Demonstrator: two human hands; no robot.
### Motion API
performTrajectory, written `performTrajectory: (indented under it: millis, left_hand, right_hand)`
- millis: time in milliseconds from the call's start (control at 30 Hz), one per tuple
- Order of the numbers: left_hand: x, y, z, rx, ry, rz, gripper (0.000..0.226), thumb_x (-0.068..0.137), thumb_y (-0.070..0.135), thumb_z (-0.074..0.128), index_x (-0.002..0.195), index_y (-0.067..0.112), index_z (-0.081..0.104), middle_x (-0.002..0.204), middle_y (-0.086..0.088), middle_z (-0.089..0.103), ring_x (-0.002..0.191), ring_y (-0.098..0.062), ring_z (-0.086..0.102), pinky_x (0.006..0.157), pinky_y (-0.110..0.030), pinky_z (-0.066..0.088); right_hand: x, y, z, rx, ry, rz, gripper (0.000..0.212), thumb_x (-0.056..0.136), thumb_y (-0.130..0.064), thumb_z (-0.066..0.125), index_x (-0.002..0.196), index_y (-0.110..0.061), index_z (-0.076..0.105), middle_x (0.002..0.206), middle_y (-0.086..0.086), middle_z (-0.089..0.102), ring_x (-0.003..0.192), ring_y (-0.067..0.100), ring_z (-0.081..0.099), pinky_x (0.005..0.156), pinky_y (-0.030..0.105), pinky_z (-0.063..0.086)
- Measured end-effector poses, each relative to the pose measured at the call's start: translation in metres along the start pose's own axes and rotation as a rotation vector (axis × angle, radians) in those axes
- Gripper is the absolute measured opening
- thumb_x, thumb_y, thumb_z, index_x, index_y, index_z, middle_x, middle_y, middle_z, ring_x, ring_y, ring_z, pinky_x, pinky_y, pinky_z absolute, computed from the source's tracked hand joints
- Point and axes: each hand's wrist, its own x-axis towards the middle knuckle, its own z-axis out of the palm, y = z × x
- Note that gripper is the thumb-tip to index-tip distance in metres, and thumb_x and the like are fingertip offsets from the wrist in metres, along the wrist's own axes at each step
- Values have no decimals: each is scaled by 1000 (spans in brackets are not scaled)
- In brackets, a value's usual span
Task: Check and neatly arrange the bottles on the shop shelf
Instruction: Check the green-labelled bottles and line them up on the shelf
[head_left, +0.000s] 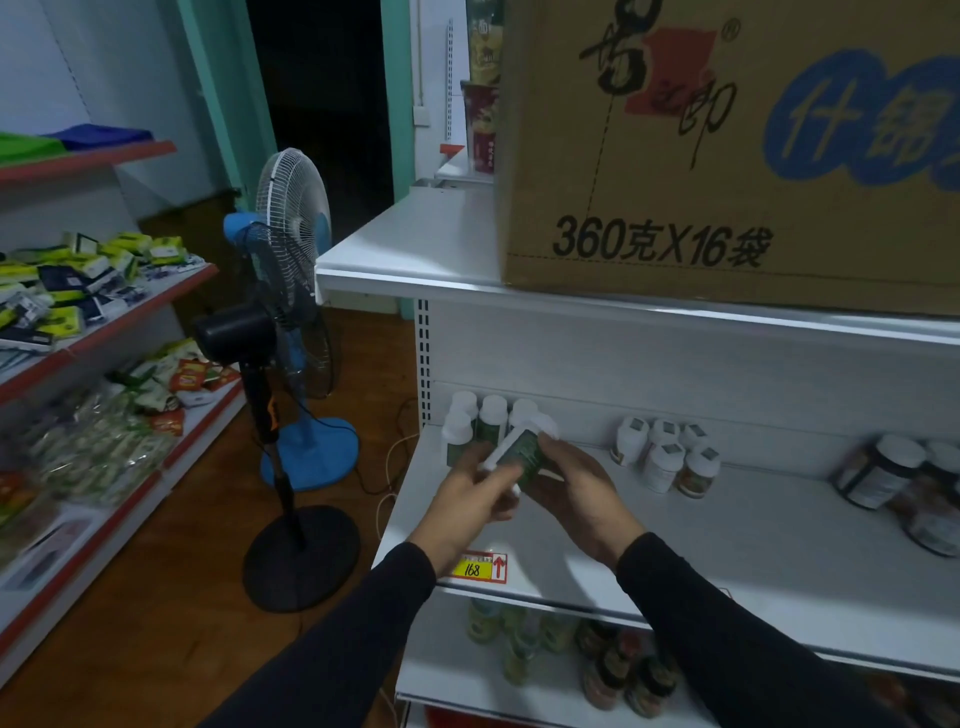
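Both hands hold one small white bottle with a green label (522, 451), tilted on its side above the white middle shelf (727, 530). My left hand (470, 493) grips its lower end, and my right hand (569, 475) clasps its body from the right. Just behind them stand several matching white-capped green bottles (480, 421) at the shelf's far left. A cluster of white bottles with orange labels (670, 457) stands to the right. Dark jars with white lids (893, 473) sit at the far right.
A large cardboard box (727, 156) rests on the top shelf. A yellow price tag (480, 567) marks the shelf edge. More bottles (571, 649) fill the shelf below. Two standing fans (280, 291) occupy the aisle on the left, beside a shelf of packets (78, 291).
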Motion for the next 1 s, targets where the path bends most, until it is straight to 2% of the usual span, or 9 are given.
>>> performTrajectory:
  millis: [67,133,233,367,467,633,700,900,1000]
  left_hand:
    - [-2,2,0,-129,-39,-70,24,98,26,57,122,23,57,114,-19,66,94,-31,68,87,-38,58]
    - [-2,0,1,-87,-22,-26,20,96,20,61,115,27,58,113,-16,67,96,-31,69,86,-36,59]
    - [0,-7,1,156,41,133,36,85,17,75,108,37,56,111,0,67,100,-17,66,85,-25,56]
    - [-1,-8,2,346,91,272,51,75,10,80,114,32,55,106,17,60,94,6,59,75,-3,44]
    - [-1,-8,0,275,54,223,52,77,10,80,113,35,53,107,12,62,93,6,61,74,-7,47]
    - [1,-10,-7,121,3,9,33,91,20,66,120,28,54,111,-3,64,100,-21,65,82,-25,57]
    - [3,-13,-7,141,-13,-2,29,90,18,67,116,26,57,110,-3,66,100,-21,66,85,-29,58]
    - [9,-22,-5,237,35,52,47,73,9,82,115,17,61,104,-2,70,95,-17,68,87,-30,56]
    - [8,-21,-5,256,57,66,49,72,4,82,108,25,57,100,3,68,90,-10,66,76,-17,53]
  right_hand:
    - [1,3,-1,-11,10,-8,35,100,-20,50,120,8,61,108,17,70,97,25,65,85,32,53]
    - [2,4,-1,-41,19,-10,35,101,-20,48,121,5,61,112,16,70,103,29,64,88,34,52]
    - [-1,3,1,-125,32,-10,32,102,-30,47,118,-10,65,112,7,73,105,24,68,85,32,53]
    - [-1,7,1,-205,15,-25,41,93,-45,60,120,-14,67,116,6,72,112,27,66,99,45,48]
    - [0,9,-4,-116,7,-30,37,96,-30,60,122,-5,65,120,15,69,115,33,64,104,46,47]
    - [2,10,-11,-40,22,-34,31,98,-13,53,123,3,62,119,22,68,112,35,63,95,38,51]
    - [3,10,-11,-23,31,-24,31,97,-8,50,123,4,61,119,21,68,109,33,64,91,36,52]
    - [4,10,-7,-10,26,60,29,97,-10,45,117,-12,65,100,4,73,91,19,67,83,31,53]
    - [4,12,-7,-39,36,82,26,98,-15,46,116,-16,65,97,2,73,92,19,67,86,34,52]
